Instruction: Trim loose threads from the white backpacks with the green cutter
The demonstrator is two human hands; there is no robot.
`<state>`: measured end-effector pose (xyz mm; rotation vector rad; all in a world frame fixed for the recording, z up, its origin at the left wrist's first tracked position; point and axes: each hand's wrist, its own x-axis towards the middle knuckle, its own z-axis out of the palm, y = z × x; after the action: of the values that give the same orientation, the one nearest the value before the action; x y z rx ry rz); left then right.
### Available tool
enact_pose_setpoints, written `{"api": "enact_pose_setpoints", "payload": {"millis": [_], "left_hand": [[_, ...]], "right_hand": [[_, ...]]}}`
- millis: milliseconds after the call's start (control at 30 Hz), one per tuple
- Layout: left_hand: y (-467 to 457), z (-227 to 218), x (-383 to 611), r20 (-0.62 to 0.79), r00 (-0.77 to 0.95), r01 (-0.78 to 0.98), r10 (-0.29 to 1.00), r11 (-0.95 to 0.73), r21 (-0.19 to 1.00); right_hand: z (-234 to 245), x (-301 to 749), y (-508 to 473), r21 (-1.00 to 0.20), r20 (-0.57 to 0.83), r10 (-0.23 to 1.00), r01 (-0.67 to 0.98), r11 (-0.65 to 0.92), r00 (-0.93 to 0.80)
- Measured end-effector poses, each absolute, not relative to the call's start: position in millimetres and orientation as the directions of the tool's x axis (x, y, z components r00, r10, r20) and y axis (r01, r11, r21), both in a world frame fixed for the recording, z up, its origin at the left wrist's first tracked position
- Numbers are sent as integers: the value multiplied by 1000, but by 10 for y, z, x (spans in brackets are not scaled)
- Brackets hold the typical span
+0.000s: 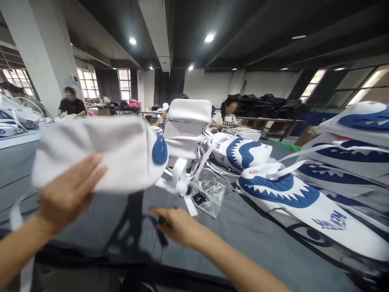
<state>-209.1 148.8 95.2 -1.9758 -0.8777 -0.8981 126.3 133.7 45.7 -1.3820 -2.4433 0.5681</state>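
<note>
My left hand (68, 190) grips a white backpack (127, 154) held up above the table, its fingers lying against the smooth white panel. A blue printed patch shows at the bag's right end, and the bag is blurred by motion. Low over the grey table cover, my right hand (174, 225) is closed round a small dark object (164, 222) with a greenish tint, too blurred to name. Beyond the hands rises a stack of white backpacks (188, 132) with loose white straps (181, 176). A clear plastic bag (212, 194) lies at the foot of this stack.
White backpacks with blue toothed-mouth prints (279, 190) lie to the right, beside a taller pile (349, 162). More white bags (21, 115) sit at the far left. Co-workers (72, 103) are seated farther back. A pillar (42, 52) stands at left.
</note>
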Motion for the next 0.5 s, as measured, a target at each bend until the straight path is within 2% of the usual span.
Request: {"api": "enact_pose_setpoints", "payload": {"millis": [67, 133, 200, 267, 333, 433, 500], "left_hand": [[1608, 94, -2075, 741, 588, 766, 324, -518, -382], [1666, -616, -1986, 760, 468, 826, 450, -528, -196], [1738, -1006, -1840, 763, 361, 868, 536, -492, -66], [1927, -1069, -1671, 761, 337, 875, 555, -483, -35], [2238, -968, -1518, 705, 407, 849, 580, -525, -58], [2634, -910, -1436, 509, 539, 809, 672, -580, -91], [2679, -1029, -1523, 464, 526, 820, 713, -569, -55]], "right_hand": [[33, 1616, 1190, -549, -130, 876, 769, 326, -464], [-396, 2068, 998, -611, -189, 943, 784, 104, -273], [-756, 2500, 809, -697, -304, 950, 696, -170, -73], [-1000, 2813, 663, -762, -364, 930, 556, -332, 56], [-1137, 2977, 596, -790, -385, 913, 464, -402, 135], [-1257, 3051, 634, -798, -372, 912, 441, -410, 173], [-1328, 3095, 696, -806, -344, 924, 453, -382, 167]]}}
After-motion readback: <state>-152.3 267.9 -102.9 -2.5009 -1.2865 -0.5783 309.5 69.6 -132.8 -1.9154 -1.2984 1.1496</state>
